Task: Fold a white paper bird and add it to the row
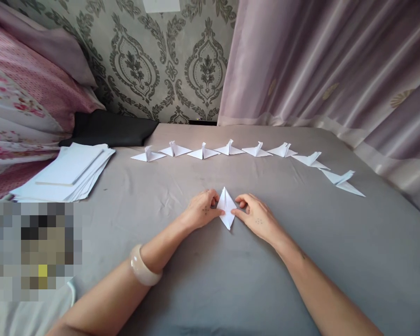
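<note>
A small white sheet folded into a diamond, the folded paper, stands in the middle of the grey surface with a crease down its upper half. My left hand pinches its left corner, thumb on the front face and fingers curled behind. At the right corner my right hand grips it the same way, thumb on the front. Beyond my hands runs a curved row of several white folded paper birds, wings spread flat and necks raised.
A stack of white paper lies at the left, beside a dark folded cloth. Patterned wallpaper and a mauve curtain border the grey sheet at the back and right. A blurred patch hides the lower left.
</note>
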Demonstrator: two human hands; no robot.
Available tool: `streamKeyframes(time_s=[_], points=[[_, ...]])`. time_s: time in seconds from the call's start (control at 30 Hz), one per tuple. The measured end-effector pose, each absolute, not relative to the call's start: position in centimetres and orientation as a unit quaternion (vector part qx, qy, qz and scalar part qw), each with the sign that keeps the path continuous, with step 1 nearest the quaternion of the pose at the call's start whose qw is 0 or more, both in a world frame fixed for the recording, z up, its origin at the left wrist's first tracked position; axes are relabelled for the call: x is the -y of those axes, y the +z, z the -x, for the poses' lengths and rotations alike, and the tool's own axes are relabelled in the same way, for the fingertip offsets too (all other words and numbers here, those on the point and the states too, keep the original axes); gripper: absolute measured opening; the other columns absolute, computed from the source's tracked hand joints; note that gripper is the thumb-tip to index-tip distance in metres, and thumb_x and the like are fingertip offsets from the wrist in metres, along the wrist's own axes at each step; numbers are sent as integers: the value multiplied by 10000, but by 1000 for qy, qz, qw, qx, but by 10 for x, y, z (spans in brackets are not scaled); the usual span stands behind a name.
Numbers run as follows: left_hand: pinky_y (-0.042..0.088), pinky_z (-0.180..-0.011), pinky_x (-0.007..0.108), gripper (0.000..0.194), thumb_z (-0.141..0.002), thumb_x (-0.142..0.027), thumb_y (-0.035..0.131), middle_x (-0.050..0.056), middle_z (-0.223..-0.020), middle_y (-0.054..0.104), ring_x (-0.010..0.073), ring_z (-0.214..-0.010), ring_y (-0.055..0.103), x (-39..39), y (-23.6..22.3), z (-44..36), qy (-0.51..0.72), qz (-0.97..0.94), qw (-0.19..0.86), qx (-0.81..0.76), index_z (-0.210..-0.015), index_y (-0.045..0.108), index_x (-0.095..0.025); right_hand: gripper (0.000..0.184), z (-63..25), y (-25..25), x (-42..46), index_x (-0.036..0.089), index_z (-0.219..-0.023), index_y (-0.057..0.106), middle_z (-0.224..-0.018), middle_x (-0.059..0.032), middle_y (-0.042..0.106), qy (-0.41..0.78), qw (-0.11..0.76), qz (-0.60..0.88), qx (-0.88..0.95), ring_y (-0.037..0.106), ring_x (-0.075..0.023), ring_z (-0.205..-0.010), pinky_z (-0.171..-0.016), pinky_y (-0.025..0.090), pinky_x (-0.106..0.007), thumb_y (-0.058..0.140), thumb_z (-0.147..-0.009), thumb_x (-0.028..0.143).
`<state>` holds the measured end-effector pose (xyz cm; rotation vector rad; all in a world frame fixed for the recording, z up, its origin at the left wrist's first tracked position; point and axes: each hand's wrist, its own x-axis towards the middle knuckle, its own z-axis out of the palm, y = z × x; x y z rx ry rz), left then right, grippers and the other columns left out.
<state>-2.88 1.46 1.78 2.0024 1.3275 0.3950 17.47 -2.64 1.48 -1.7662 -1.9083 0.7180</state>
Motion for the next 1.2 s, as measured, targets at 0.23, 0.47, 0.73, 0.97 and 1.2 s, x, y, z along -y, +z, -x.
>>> streamKeyframes(time_s=[0.23,0.47,0.73,0.97,1.2], points=[[407,-672,265,148,-736,-270,716,11,-849,535,142,-734,502,-5,18,29,203,-762,363,-496,-778,617,-169,198,-173,22,33,274,-997,595,-945,10,609,307,231,623,681,509,-109,-603,-630,432,-275,617,-807,328],[422,-675,247,108,-803,-260,639,2,-805,570,130,-731,518,-1,21,29,266,-723,474,-427,-771,586,-172,134,-170,17,35,237,-837,540,-652,61,543,413,307,584,628,487,-113,-575,-553,392,-241,612,-817,347],[424,-636,227,155,-861,-273,621,-17,-802,644,105,-665,519,1,36,29,300,-759,418,-398,-996,611,-198,320,-169,29,37,232,-1108,591,-889,-21,695,412,435,553,579,623,-146,-715,-686,526,-296,662,-811,328],[508,-784,270,236,-962,-146,399,92,-1032,669,160,-884,645,9,22,38,351,-890,33,-290,-1040,617,-194,265,-172,32,43,268,-1010,660,-1055,-40,683,139,483,439,745,657,-161,-962,-873,527,-312,472,-920,104],[528,-753,258,289,-943,-104,349,85,-1101,634,164,-906,635,2,10,37,216,-918,68,-326,-1067,592,-197,424,-177,14,41,272,-1186,615,-1225,-54,628,147,314,484,804,644,-189,-1036,-895,535,-341,358,-921,65]])
